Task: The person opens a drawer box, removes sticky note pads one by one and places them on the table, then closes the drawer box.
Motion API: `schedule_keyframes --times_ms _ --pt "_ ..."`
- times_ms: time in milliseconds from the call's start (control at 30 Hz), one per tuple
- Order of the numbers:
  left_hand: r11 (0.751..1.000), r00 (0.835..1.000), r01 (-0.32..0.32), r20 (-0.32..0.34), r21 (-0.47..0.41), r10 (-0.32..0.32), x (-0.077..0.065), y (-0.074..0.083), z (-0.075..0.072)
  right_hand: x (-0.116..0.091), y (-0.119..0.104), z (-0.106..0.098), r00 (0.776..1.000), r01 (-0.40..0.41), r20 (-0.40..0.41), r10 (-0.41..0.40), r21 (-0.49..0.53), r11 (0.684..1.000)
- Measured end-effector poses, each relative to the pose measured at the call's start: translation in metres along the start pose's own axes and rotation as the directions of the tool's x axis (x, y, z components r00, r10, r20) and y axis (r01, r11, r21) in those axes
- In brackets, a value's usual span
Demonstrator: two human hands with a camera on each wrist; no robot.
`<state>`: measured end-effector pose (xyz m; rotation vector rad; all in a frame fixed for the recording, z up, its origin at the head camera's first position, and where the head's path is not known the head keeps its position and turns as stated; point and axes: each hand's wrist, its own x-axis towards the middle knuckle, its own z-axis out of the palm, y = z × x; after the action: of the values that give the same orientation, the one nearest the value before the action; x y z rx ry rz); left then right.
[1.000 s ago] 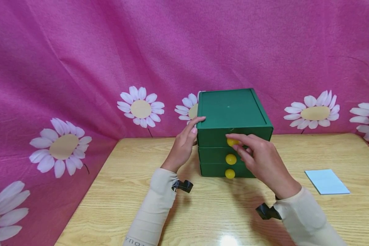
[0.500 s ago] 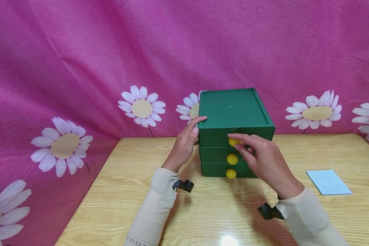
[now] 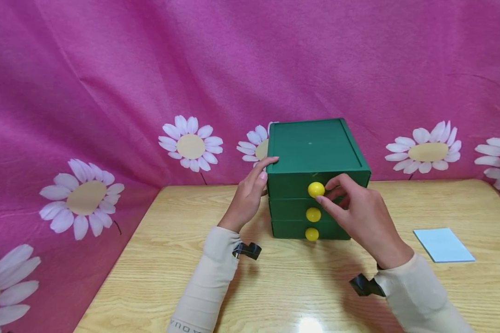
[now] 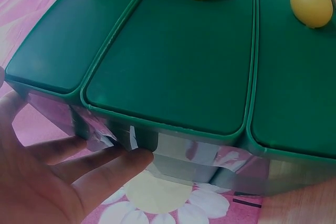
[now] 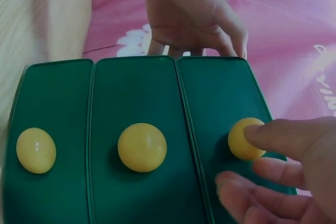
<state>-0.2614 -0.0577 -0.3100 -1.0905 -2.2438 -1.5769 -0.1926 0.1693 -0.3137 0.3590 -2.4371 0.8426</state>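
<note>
A green three-drawer box [image 3: 312, 148] stands on the table, all its drawers pushed in. Each front carries a round yellow knob: top [image 3: 316, 190], middle [image 3: 313, 214] and bottom [image 3: 312, 234]. My left hand [image 3: 246, 196] rests against the box's left side, a fingertip over its top edge; in the left wrist view its fingers [image 4: 105, 166] lie extended along the side wall. Beside the top knob is my right hand [image 3: 360, 217], thumb at the knob and fingers spread loosely away from it. The right wrist view shows the thumb [image 5: 283, 135] overlapping that knob [image 5: 244, 142].
A pale blue square pad [image 3: 444, 245] lies on the wooden table [image 3: 275, 286], right of the box. Behind hangs a pink cloth [image 3: 241, 60] printed with white daisies. Each wrist wears a black camera mount.
The right hand's index finger has lifted off the top knob and drawn back to its right, so the knob now shows whole. The left hand and box stay put.
</note>
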Motion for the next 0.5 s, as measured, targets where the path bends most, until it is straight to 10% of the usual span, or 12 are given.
schedule_keyframes --times_ms 500 --pt "1.0 1.0 -0.003 0.003 0.013 0.003 -0.0003 -0.0011 -0.001 -0.0013 0.0069 0.0044 0.971 -0.039 0.233 0.059 -0.092 0.995"
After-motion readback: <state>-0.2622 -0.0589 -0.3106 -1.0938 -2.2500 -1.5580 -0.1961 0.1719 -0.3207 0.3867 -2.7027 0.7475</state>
